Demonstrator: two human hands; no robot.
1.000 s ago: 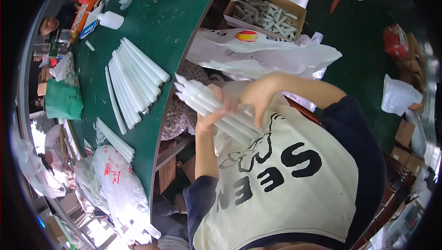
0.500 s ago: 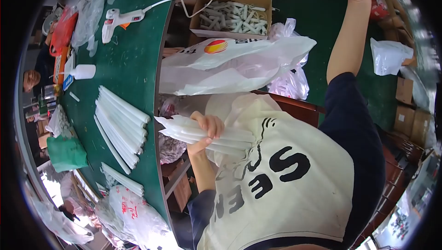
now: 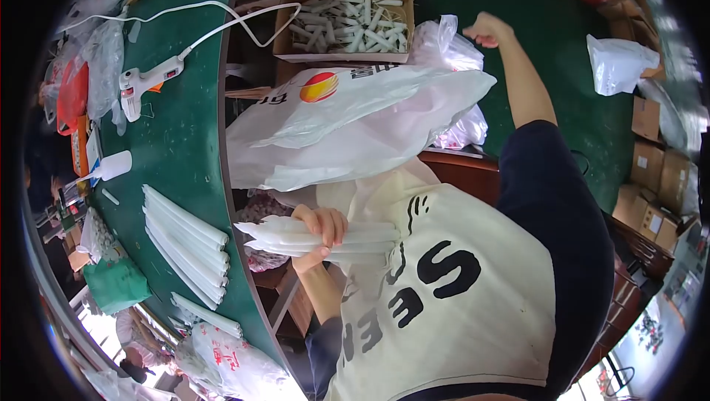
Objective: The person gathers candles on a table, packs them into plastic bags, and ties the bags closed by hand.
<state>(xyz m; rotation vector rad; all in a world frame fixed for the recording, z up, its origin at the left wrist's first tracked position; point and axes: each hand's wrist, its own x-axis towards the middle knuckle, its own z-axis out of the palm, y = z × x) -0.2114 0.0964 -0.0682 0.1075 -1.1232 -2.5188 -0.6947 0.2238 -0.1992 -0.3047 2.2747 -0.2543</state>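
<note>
My left hand (image 3: 322, 236) is wrapped around a bunch of white taper candles (image 3: 362, 237), held against my shirt front with their pointed tips toward the table edge. My right hand (image 3: 488, 29) is stretched out to the right, just beyond a tied plastic bag (image 3: 447, 45). Its fingers are curled, and whatever they may hold is hidden. On the green table (image 3: 188, 131) lies a row of long white candles (image 3: 185, 246), with a smaller bundle (image 3: 207, 315) nearer the bottom of the view.
A white glue gun (image 3: 148, 83) with a cord and a white squeeze bottle (image 3: 112, 166) lie on the table. A carton of short white pieces (image 3: 342, 56) and a large printed plastic bag (image 3: 355, 116) stand beside the table. Cardboard boxes (image 3: 648, 168) line the right side.
My right hand has come down and leftward from the top of the view toward the tied bag. My left hand still grips the candles. The view has shifted slightly.
</note>
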